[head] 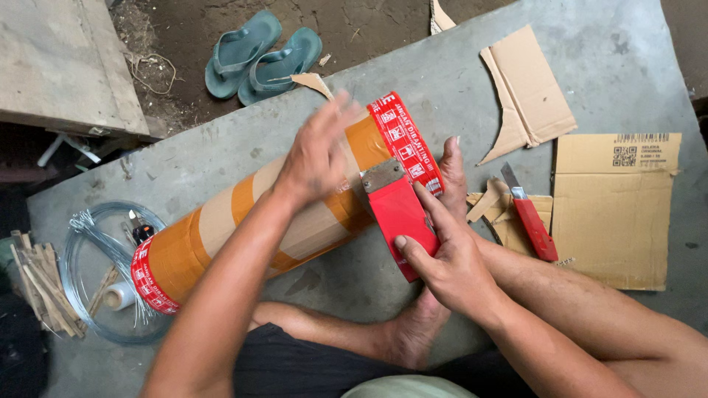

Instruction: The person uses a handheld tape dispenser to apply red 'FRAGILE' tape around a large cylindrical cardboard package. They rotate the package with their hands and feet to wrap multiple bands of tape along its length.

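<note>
My right hand [442, 262] grips the red tape dispenser [398, 214]; my left hand [317, 155] lies open and flat on the brown-taped cardboard cylinder [221, 232] — it could roll, wrinkling the tape.

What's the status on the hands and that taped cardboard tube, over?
Left hand flat on taped tube. Right hand grips red tape dispenser against it. Red box cutter lies beside on cardboard.

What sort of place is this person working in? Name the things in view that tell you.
Probably an informal home or backyard work spot, not a factory. The person sits barefoot on a bare concrete floor beside packed dirt, with flip-flops left nearby, cardboard scraps and a red utility knife scattered around, and a wire coil.
</note>
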